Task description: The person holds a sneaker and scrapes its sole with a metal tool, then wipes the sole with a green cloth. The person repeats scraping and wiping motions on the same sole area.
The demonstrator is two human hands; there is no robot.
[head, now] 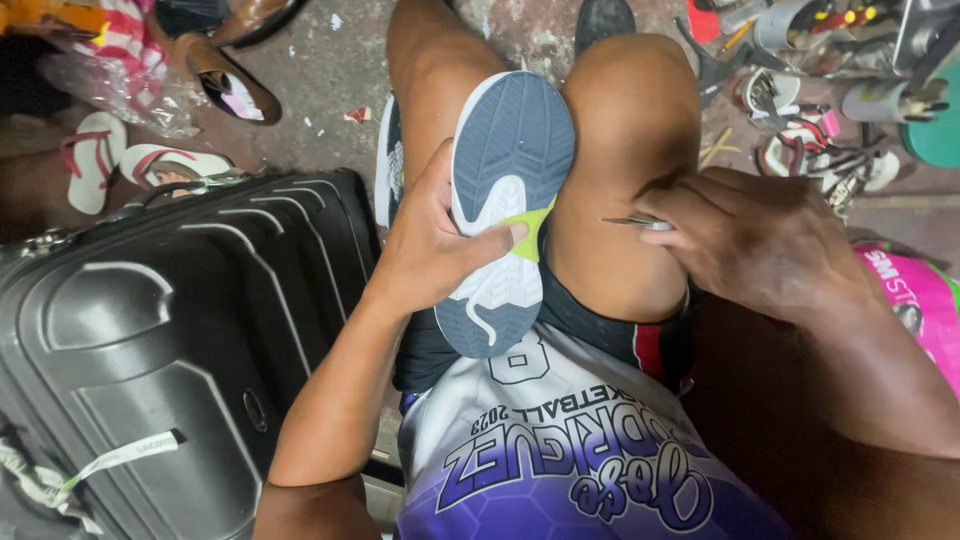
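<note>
At the left of the frame one black hard-shell suitcase (170,330) is seen lying on the floor; above it, at the upper left, two pale sandals with red straps (125,165) are laid side by side, and one brown shoe (228,75) is tipped beyond them. In the middle of the frame one sports shoe (505,210) is held sole-up on the lap, between the knees; its grey and white sole is faced to the camera. The grip of the left hand (430,245) is wrapped round the shoe's side, the thumb pressed on a yellow-green patch of the sole. To the right, the grip of the right hand (745,240) is pinched round one thin metal tool (630,222), its tip pointed toward the shoe but kept apart from it. The step in hand is judged to be repair of the sole; steadying of the shoe and careful guiding of the tip are called for. At the upper right a heap of tools (830,90) is seen, too tangled to be counted.
</note>
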